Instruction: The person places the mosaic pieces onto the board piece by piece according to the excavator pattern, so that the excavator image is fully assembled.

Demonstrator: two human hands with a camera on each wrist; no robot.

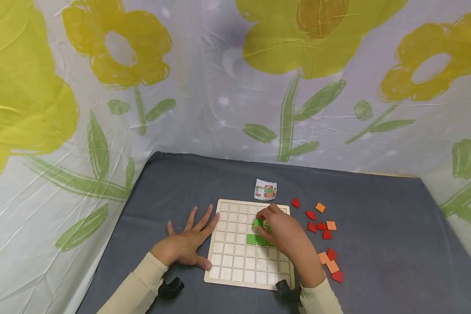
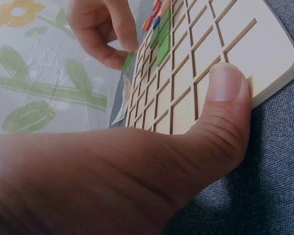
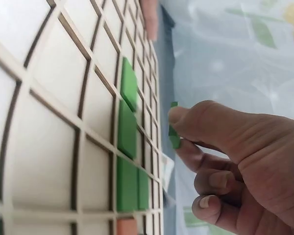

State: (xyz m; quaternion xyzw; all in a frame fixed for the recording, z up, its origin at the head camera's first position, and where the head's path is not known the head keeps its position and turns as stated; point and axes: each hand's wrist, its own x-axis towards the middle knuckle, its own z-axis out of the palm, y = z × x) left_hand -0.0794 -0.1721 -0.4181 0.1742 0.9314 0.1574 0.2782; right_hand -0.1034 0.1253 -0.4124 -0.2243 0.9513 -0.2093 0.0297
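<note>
A pale wooden grid board (image 1: pixel 226 262) lies on the dark-covered table. Along its left edge rests my left hand (image 1: pixel 186 245), fingers spread and straight. In the left wrist view that hand's thumb (image 2: pixel 225 85) lies on the board near a corner. My right hand (image 1: pixel 284 231) pinches a green square tile (image 3: pixel 174 139) between thumb and fingertips, raised above the board. Below it, several green tiles (image 3: pixel 127 128) sit in a row of cells. An orange tile (image 3: pixel 127 226) sits beside that row. In the head view, the right hand hides part of the board's right side.
Red rounded-edge pieces (image 1: pixel 312 226) and orange square tiles (image 1: pixel 331 225) are scattered right of the board. A small printed pattern card (image 1: pixel 260 195) lies behind the board's far edge. A flower-print curtain (image 1: pixel 204 109) hangs behind the table.
</note>
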